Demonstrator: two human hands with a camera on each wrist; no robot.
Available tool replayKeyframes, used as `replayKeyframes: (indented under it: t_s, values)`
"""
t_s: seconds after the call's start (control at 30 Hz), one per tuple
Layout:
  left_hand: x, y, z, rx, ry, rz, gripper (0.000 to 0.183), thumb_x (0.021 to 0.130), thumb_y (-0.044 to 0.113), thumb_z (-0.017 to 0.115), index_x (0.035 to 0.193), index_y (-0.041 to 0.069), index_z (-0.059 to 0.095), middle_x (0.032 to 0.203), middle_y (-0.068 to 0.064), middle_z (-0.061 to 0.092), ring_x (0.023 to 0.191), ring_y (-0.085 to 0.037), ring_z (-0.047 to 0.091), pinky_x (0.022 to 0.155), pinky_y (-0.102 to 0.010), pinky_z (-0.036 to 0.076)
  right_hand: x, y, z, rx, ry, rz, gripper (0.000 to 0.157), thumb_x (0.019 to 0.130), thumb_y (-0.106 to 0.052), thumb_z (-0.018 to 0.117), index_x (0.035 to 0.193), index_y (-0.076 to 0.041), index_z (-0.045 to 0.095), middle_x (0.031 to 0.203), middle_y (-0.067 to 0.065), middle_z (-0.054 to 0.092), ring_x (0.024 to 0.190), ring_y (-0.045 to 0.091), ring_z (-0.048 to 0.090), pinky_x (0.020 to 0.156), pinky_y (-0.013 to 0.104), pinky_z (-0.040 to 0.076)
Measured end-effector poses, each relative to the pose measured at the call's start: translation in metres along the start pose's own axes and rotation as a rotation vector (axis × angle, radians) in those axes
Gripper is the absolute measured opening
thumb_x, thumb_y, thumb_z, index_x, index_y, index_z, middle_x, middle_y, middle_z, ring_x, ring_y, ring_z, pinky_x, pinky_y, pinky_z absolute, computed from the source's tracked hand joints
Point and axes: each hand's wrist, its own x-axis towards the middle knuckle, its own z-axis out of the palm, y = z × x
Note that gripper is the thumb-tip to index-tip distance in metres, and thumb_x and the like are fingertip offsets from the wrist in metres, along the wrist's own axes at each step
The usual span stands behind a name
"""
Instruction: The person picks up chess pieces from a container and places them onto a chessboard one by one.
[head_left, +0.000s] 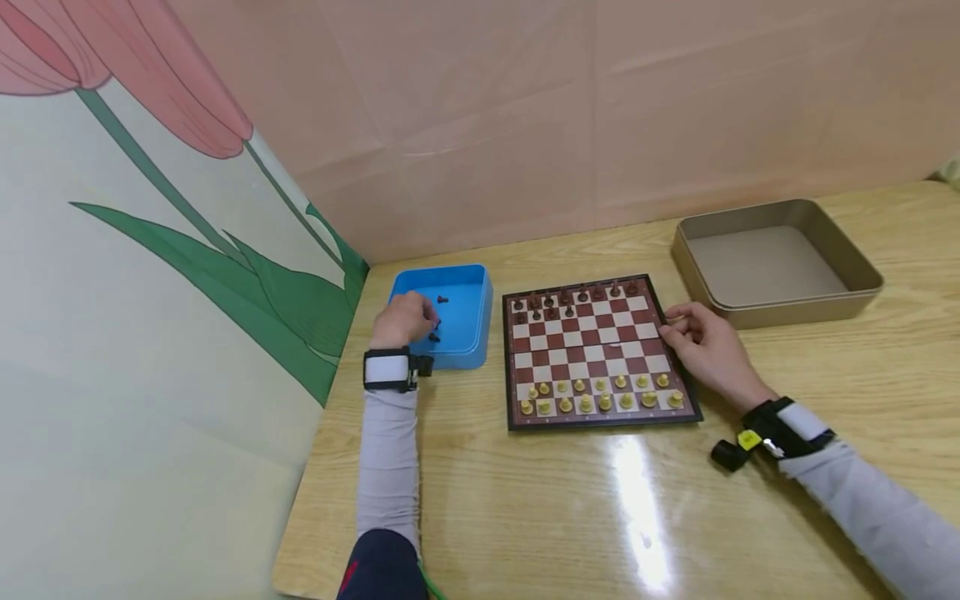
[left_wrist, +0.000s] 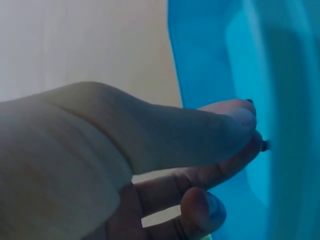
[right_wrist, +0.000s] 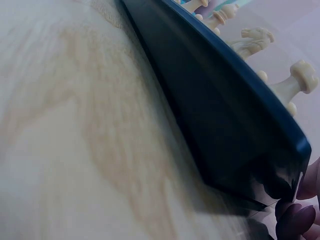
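My left hand (head_left: 405,319) reaches into the blue tray (head_left: 474,354). In the left wrist view, its thumb and a finger (left_wrist: 245,117) meet at the tips, with a bit of a small dark chess piece (left_wrist: 250,101) showing there. Another dark piece (left_wrist: 265,145) shows just beyond the fingers. Loose dark chess pieces (head_left: 442,299) lie in the tray. Beside the right edge of the chessboard (head_left: 592,354), my right hand (head_left: 705,346) rests with loosely bent fingers touching its side. Light pieces (head_left: 605,402) stand in two rows at the near side; dark ones (head_left: 566,297) stand along the far side.
An open brown box (head_left: 795,304) sits at the back right of the wooden table (head_left: 480,508). Behind the table hangs a pinkish cover (head_left: 487,125). A wall with painted flowers (head_left: 187,333) borders the left side.
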Motion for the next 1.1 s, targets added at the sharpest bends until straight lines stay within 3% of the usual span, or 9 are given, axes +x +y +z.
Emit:
replayKeyframes:
  t_s: [0.3,0.77,0.9,1.0,1.1]
  values:
    - [0.003,0.000,0.007,0.066,-0.075,-0.040,0.020,0.104,0.010,0.066,0.115,0.013,0.083,0.121,-0.009,0.076,0.096,-0.025,0.064,0.080,-0.039,0.054,-0.001,0.000,0.000,0.009,0.001,0.000,0.034,0.109,-0.021,0.062,0.132,0.003,0.061,0.100,0.020,0.073,0.073,0.005,0.057,0.064,0.022,0.041]
    - [0.005,0.000,0.009,0.075,-0.095,-0.095,0.021,0.105,0.015,0.067,0.119,0.013,0.082,0.121,-0.009,0.077,0.099,-0.024,0.065,0.083,-0.040,0.055,-0.001,0.001,0.000,0.012,-0.007,0.005,0.034,0.109,-0.023,0.062,0.133,0.002,0.061,0.101,0.020,0.073,0.074,0.006,0.057,0.064,0.023,0.041]
    - [0.006,-0.001,0.009,0.083,-0.078,-0.121,0.015,0.104,0.018,0.067,0.101,0.013,0.081,0.098,-0.005,0.072,0.086,-0.022,0.061,0.072,-0.037,0.050,-0.001,0.001,0.000,0.007,-0.005,0.000,0.034,0.109,-0.023,0.062,0.132,0.002,0.061,0.100,0.019,0.073,0.074,0.007,0.057,0.064,0.023,0.041]
    - [0.008,-0.001,0.010,0.083,-0.072,-0.146,0.026,0.102,0.019,0.068,0.077,0.014,0.069,0.076,0.000,0.058,0.074,-0.019,0.056,0.064,-0.035,0.044,-0.001,0.000,0.000,0.008,-0.003,-0.002,0.034,0.109,-0.023,0.062,0.132,0.002,0.061,0.100,0.020,0.073,0.073,0.007,0.058,0.064,0.023,0.041]
    - [0.008,-0.002,0.012,0.070,-0.072,-0.155,0.037,0.101,0.021,0.071,0.067,0.014,0.058,0.068,0.001,0.050,0.068,-0.018,0.053,0.062,-0.034,0.042,-0.001,0.000,-0.001,0.006,-0.003,0.003,0.034,0.108,-0.023,0.062,0.132,0.002,0.061,0.099,0.019,0.073,0.073,0.007,0.058,0.064,0.023,0.040]
